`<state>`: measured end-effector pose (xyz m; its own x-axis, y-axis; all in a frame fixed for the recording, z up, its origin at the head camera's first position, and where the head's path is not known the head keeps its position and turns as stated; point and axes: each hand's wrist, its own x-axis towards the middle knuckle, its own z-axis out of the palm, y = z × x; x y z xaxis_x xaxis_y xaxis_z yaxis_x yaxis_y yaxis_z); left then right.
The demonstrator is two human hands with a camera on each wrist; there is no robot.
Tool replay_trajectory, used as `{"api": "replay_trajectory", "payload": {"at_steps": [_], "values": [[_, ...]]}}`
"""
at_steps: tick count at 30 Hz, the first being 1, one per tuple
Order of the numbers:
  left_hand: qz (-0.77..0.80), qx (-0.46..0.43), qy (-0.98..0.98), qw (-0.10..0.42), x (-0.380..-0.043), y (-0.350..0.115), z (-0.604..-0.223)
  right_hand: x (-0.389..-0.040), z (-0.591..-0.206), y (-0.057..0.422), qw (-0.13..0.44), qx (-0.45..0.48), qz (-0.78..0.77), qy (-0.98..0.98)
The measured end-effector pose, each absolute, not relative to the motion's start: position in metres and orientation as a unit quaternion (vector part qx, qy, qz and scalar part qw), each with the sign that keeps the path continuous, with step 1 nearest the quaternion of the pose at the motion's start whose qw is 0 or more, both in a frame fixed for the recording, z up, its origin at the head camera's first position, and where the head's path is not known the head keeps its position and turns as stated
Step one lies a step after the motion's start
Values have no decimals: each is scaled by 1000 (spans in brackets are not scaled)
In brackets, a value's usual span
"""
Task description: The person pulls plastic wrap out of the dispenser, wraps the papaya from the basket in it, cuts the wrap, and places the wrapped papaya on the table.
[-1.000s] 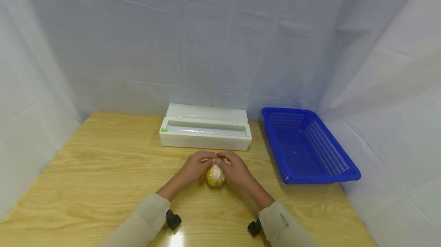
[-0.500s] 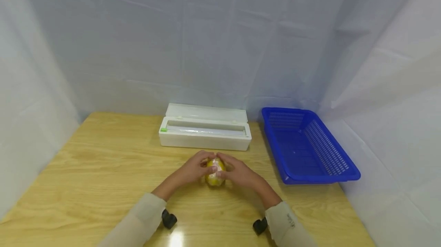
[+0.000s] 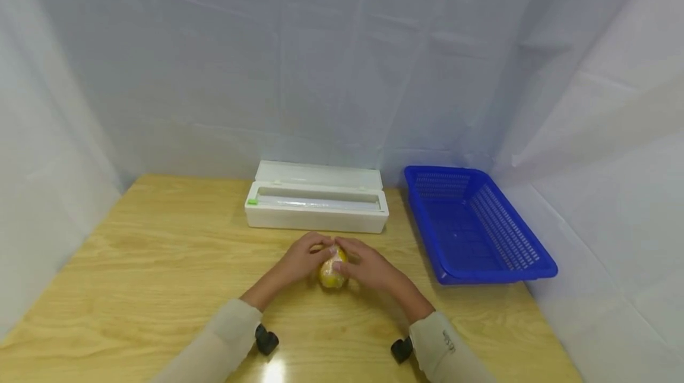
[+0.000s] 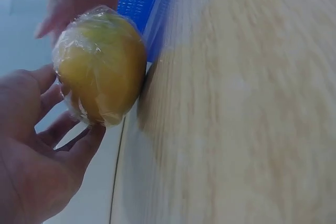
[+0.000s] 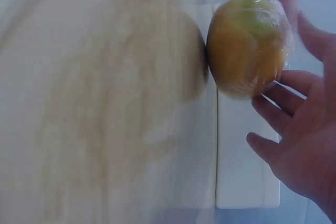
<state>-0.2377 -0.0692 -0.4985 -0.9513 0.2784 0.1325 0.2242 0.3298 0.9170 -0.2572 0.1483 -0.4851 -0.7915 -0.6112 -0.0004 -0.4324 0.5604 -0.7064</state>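
A round yellow-orange fruit (image 3: 332,279) with a greenish patch sits on the wooden table, covered in crinkled, shiny cling film (image 4: 100,45). From the left, my left hand (image 3: 303,260) holds it, its fingertips against the wrapped side in the left wrist view. My right hand (image 3: 371,265) holds the opposite side, thumb laid on the film. Both sets of fingertips nearly meet over the far side of the fruit. In the right wrist view the right fingers (image 5: 281,103) touch the lower edge of the film, and one finger stands apart from it.
Just beyond the hands stands a white cling film box (image 3: 316,218), lid raised, with a roll and a green slider inside. A blue plastic basket (image 3: 446,276) stands at the right on the wooden table (image 3: 160,264). White sheeting (image 3: 331,62) hangs behind and at both sides.
The thumbs have come down from the top of the fruit onto its film-covered near side, then the left thumb has moved back up. The fruit stays in about the same place.
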Motion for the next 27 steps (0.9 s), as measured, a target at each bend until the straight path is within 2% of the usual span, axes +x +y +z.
{"api": "replay_trajectory", "payload": {"at_steps": [10, 16, 23, 27], "values": [[530, 109, 840, -29, -243, -69, -499, -252, -484, 136, 86, -285, -375, 878], [553, 87, 828, -20, -245, -69, -503, -250, -487, 131, 71, -277, -339, 896], [546, 93, 832, -23, -246, -69, -504, -254, -490, 122, -3, -229, -379, 897], [546, 110, 830, -18, -246, -71, -503, -257, -492, 119, -12, -226, -411, 883]]}}
